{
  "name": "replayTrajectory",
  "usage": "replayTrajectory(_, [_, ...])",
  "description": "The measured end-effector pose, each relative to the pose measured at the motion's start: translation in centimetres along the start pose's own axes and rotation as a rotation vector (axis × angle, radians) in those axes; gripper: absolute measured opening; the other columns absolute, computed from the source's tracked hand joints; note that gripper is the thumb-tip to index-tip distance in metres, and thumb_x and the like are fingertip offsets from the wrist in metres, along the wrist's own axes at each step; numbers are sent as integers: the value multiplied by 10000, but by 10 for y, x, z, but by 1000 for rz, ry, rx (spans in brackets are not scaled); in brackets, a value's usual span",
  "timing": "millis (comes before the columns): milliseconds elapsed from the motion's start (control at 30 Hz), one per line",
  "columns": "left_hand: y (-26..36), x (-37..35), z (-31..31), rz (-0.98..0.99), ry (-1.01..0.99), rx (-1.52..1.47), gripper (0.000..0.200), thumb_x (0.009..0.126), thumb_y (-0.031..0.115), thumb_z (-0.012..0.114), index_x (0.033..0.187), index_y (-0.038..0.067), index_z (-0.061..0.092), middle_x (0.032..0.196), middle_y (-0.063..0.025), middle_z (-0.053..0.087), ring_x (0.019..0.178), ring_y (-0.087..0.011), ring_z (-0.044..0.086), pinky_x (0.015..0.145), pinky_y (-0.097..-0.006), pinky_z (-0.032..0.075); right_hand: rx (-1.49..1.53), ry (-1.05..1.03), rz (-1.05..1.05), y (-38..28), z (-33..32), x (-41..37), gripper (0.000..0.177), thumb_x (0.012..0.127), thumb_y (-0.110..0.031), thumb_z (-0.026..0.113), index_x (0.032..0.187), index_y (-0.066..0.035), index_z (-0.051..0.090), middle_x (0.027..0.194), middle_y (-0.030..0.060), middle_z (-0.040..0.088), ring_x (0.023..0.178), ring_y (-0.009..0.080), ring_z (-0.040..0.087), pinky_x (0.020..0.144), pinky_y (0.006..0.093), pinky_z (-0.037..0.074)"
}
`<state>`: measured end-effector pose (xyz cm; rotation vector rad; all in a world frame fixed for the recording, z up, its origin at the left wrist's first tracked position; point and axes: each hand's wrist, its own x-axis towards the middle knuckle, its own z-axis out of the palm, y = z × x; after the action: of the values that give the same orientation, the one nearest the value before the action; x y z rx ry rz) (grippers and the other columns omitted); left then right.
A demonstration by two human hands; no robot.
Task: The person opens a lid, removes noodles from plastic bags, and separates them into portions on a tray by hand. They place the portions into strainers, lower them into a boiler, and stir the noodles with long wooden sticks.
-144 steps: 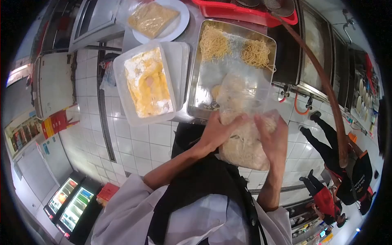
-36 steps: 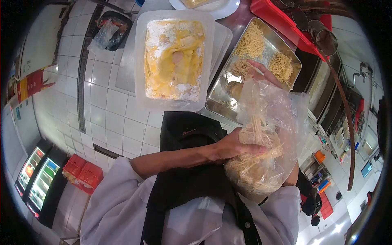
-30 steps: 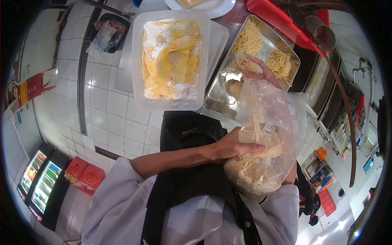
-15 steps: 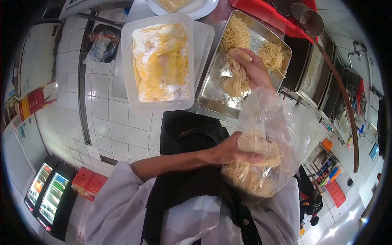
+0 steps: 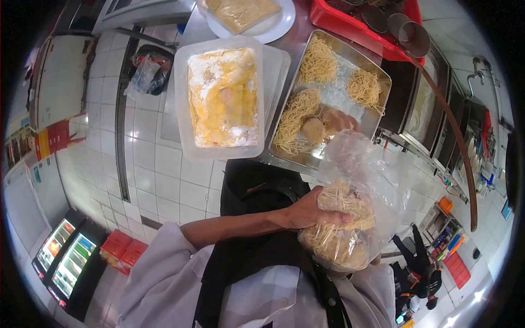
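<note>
My left hand [image 5: 313, 212] is closed around the side of a clear plastic bag [image 5: 391, 180] packed with noodles [image 5: 342, 240], held against my front. The bag's loose mouth stands up towards the tray. Over the lower part of the metal tray [image 5: 299, 157], my right hand [image 5: 340, 121] is slightly blurred, its wrist behind the bag's plastic. Its fingers are closed at a compact clump of noodles [image 5: 313, 130]. Beside it, a looser heap of noodles [image 5: 295, 121] lies along the tray's left side. Two more noodle nests [image 5: 318, 61] [image 5: 364, 87] sit farther up.
Left of the tray, a white plastic tub [image 5: 182, 109] holds flour-dusted yellow sheets. A white plate [image 5: 287, 24] bears a packed flat block. A red basket [image 5: 328, 19] contains metal strainers, one with a long wooden handle [image 5: 456, 117]. Another person [image 5: 418, 268] is at lower right.
My right hand has moved down and towards me in the tray. Noodles that hung from it now lie spread at the tray's left. My left hand keeps its hold on the bag.
</note>
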<state>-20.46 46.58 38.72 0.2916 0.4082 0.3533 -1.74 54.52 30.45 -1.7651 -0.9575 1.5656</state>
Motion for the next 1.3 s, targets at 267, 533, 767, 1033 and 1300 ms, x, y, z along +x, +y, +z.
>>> replayTrajectory(267, [17, -15, 6, -36, 45, 16, 591, 770, 135, 741, 1267, 0, 452, 1191, -82, 559, 1089, -171, 531, 960, -324, 416, -809, 207, -662, 34, 23, -18, 604, 669, -197, 768, 1222, -137, 532, 1155, 167, 516, 1057, 366, 485, 939, 444, 414])
replayTrajectory(533, [109, -81, -7, 375, 613, 37, 516, 856, 217, 607, 1287, -9, 437, 1202, -122, 563, 1069, -238, 573, 909, -382, 476, -823, 512, -470, 51, 0, -28, 648, 565, -110, 783, 1172, -98, 554, 1233, 165, 449, 1167, 409, 373, 984, 482, 370])
replayTrajectory(767, [309, -28, 1, 1317, 749, 539, 476, 819, 121, 681, 1221, -40, 481, 1131, -138, 584, 965, -221, 612, 843, -361, 522, -849, 570, -382, 45, 5, -31, 633, 564, -47, 735, 1166, -56, 540, 1251, 166, 412, 1191, 407, 350, 1015, 498, 346])
replayTrajectory(1033, [471, 113, -115, 1628, 940, 1029, 402, 679, 108, 816, 997, -69, 646, 981, -135, 669, 883, -196, 619, 790, -311, 491, -619, 569, -289, 36, 1, -47, 560, 737, 32, 594, 1274, -64, 468, 1286, 232, 393, 1198, 434, 377, 1017, 473, 346])
replayTrajectory(1300, [454, 126, -195, 730, 825, 1704, 452, 695, 241, 781, 1064, 18, 645, 988, -150, 680, 925, -267, 633, 816, -358, 475, -590, 644, -269, 39, -10, -37, 498, 714, 95, 545, 1196, -22, 508, 1208, 199, 460, 1134, 381, 453, 951, 406, 416])
